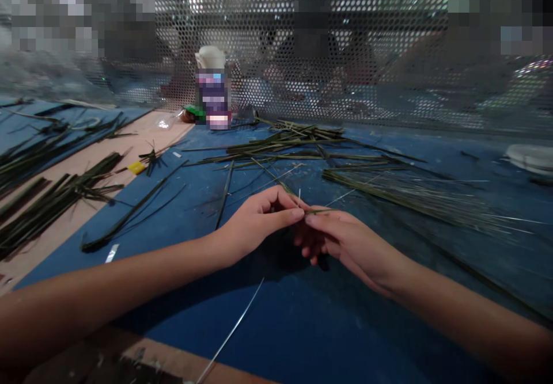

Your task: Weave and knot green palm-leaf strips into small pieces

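Observation:
My left hand (263,214) and my right hand (339,228) meet fingertip to fingertip above the blue tabletop (276,315). Between the thumbs and index fingers of both is a thin green strip (276,178), running up and left from my left fingers and showing again at my right fingertips. A short pale wire end (299,195) stands up at my left fingertips. The other fingers of my right hand are curled below. Beyond the hands lies a pile of green strips (285,142); a bundle with fine clear strands (389,197) is on the right.
More dark green bundles (56,205) lie at the left, near a yellow piece (136,168). A container with a white top (211,57) stands before a perforated metal screen (259,44). A white round object (531,158) is far right; a thin wire (233,329) lies at the front.

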Demonstrator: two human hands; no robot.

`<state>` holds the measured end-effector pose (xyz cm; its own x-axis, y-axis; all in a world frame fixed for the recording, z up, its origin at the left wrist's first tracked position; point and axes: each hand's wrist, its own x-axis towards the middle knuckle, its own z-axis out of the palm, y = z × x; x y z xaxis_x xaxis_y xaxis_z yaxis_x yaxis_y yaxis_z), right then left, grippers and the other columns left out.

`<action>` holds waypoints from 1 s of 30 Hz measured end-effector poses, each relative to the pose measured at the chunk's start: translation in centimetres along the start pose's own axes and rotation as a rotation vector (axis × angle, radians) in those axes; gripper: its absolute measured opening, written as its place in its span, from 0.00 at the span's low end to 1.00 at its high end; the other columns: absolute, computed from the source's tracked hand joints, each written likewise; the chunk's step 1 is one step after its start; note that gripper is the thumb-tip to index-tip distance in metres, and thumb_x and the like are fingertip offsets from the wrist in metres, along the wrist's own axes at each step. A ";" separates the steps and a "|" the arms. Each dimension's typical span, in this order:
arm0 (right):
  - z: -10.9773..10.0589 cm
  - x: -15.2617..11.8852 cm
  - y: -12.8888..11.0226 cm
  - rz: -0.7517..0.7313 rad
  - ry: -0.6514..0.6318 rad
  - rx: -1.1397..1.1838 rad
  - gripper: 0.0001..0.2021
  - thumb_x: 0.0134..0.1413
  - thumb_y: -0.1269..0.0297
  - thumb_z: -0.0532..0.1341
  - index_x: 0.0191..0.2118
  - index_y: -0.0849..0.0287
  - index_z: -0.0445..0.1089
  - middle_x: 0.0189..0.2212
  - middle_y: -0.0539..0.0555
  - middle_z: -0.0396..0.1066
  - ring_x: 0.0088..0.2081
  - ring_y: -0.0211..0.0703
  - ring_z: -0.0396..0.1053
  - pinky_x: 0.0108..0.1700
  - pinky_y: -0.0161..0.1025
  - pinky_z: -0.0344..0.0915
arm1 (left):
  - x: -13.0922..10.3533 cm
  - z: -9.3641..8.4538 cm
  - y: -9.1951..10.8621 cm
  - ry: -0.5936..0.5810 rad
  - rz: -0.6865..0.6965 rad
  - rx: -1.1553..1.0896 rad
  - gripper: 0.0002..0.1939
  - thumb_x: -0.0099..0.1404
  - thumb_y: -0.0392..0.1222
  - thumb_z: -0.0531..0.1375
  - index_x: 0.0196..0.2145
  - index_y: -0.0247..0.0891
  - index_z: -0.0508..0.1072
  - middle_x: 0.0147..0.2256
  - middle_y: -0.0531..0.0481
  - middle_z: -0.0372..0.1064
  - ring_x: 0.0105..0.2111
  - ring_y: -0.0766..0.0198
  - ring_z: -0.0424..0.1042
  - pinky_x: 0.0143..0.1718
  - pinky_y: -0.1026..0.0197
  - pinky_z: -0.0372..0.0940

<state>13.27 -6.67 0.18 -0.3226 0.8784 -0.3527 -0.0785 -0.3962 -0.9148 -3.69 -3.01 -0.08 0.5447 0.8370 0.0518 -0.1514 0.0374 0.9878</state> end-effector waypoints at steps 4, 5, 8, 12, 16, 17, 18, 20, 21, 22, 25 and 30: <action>-0.6 0.1 -0.3 -0.032 0.012 -0.042 0.08 0.56 0.65 0.55 0.31 0.60 0.68 0.25 0.51 0.71 0.23 0.38 0.68 0.25 0.36 0.62 | -0.1 -0.1 0.0 0.041 -0.002 0.094 0.06 0.61 0.38 0.62 0.29 0.34 0.68 0.37 0.51 0.70 0.36 0.69 0.68 0.39 0.64 0.60; -1.0 0.2 -0.4 -0.065 0.037 -0.054 0.07 0.55 0.65 0.55 0.30 0.59 0.68 0.24 0.51 0.71 0.23 0.37 0.68 0.25 0.36 0.62 | -0.1 -0.1 0.0 0.081 -0.018 0.135 0.07 0.61 0.38 0.62 0.30 0.34 0.67 0.34 0.52 0.69 0.33 0.70 0.66 0.36 0.65 0.59; -2.3 0.3 -0.9 -0.236 0.154 -0.093 0.06 0.56 0.65 0.55 0.33 0.57 0.68 0.26 0.49 0.70 0.25 0.37 0.67 0.28 0.36 0.63 | -0.1 -0.3 0.2 0.183 -0.077 0.217 0.08 0.61 0.41 0.61 0.30 0.35 0.66 0.27 0.56 0.65 0.25 0.73 0.60 0.27 0.66 0.54; -2.9 0.3 -1.3 -0.431 0.221 -0.509 0.06 0.56 0.60 0.59 0.38 0.55 0.70 0.33 0.50 0.72 0.33 0.39 0.67 0.36 0.37 0.63 | -0.1 -0.2 0.4 0.194 -0.091 0.214 0.09 0.61 0.41 0.61 0.28 0.35 0.66 0.23 0.58 0.61 0.23 0.73 0.58 0.25 0.67 0.53; -2.4 0.3 -1.0 -0.348 0.088 -0.633 0.05 0.56 0.62 0.60 0.35 0.56 0.69 0.26 0.49 0.70 0.29 0.38 0.66 0.33 0.37 0.61 | 0.0 -0.3 0.5 0.143 -0.094 0.189 0.09 0.63 0.42 0.60 0.29 0.36 0.65 0.25 0.55 0.68 0.23 0.73 0.62 0.25 0.67 0.58; -2.4 0.4 -0.9 -0.308 0.054 -0.593 0.05 0.56 0.62 0.59 0.36 0.56 0.68 0.25 0.48 0.70 0.28 0.37 0.66 0.32 0.36 0.61 | 0.0 -0.4 0.5 0.136 -0.095 0.186 0.10 0.63 0.43 0.59 0.29 0.36 0.65 0.25 0.55 0.69 0.22 0.72 0.62 0.25 0.67 0.58; -2.4 0.5 -0.9 -0.278 0.028 -0.554 0.05 0.56 0.62 0.59 0.36 0.56 0.68 0.24 0.48 0.70 0.27 0.37 0.66 0.31 0.36 0.61 | 0.1 -0.4 0.5 0.135 -0.096 0.184 0.10 0.63 0.44 0.59 0.29 0.36 0.64 0.25 0.55 0.70 0.22 0.72 0.62 0.24 0.67 0.58; -2.5 0.7 -0.8 -0.268 0.021 -0.508 0.06 0.56 0.61 0.60 0.36 0.57 0.68 0.23 0.48 0.70 0.26 0.36 0.66 0.30 0.35 0.61 | 0.1 -0.4 0.5 0.137 -0.097 0.164 0.10 0.63 0.44 0.60 0.29 0.36 0.64 0.24 0.55 0.70 0.21 0.72 0.63 0.24 0.67 0.59; -2.6 0.8 -0.8 -0.280 0.035 -0.489 0.05 0.56 0.61 0.60 0.35 0.57 0.68 0.22 0.47 0.69 0.26 0.36 0.65 0.30 0.35 0.61 | 0.1 -0.3 0.5 0.131 -0.096 0.143 0.10 0.63 0.43 0.60 0.29 0.36 0.64 0.24 0.55 0.70 0.22 0.72 0.64 0.25 0.67 0.59; -2.7 0.9 -0.8 -0.293 0.049 -0.459 0.05 0.56 0.62 0.60 0.34 0.58 0.68 0.22 0.47 0.69 0.25 0.35 0.65 0.30 0.35 0.61 | 0.1 -0.3 0.5 0.117 -0.091 0.115 0.10 0.63 0.42 0.60 0.29 0.36 0.64 0.25 0.54 0.71 0.23 0.72 0.65 0.26 0.67 0.60; -2.5 1.1 -0.7 -0.273 0.054 -0.285 0.06 0.56 0.61 0.61 0.31 0.58 0.66 0.21 0.46 0.68 0.24 0.33 0.64 0.29 0.34 0.60 | -0.2 0.1 0.6 0.028 -0.055 0.031 0.08 0.63 0.39 0.60 0.29 0.36 0.63 0.29 0.51 0.74 0.27 0.70 0.69 0.32 0.65 0.63; -1.1 0.7 -0.2 -0.088 -0.007 -0.035 0.08 0.55 0.61 0.62 0.30 0.57 0.63 0.18 0.44 0.66 0.20 0.33 0.63 0.25 0.32 0.58 | -0.4 0.0 0.7 0.018 0.059 0.113 0.08 0.62 0.40 0.62 0.31 0.35 0.66 0.31 0.51 0.73 0.33 0.68 0.70 0.36 0.64 0.62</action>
<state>14.06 -5.63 -0.08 -0.3229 0.9072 -0.2697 -0.0734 -0.3081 -0.9485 -3.97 -3.31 0.58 0.5226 0.8456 0.1088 -0.0887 -0.0730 0.9934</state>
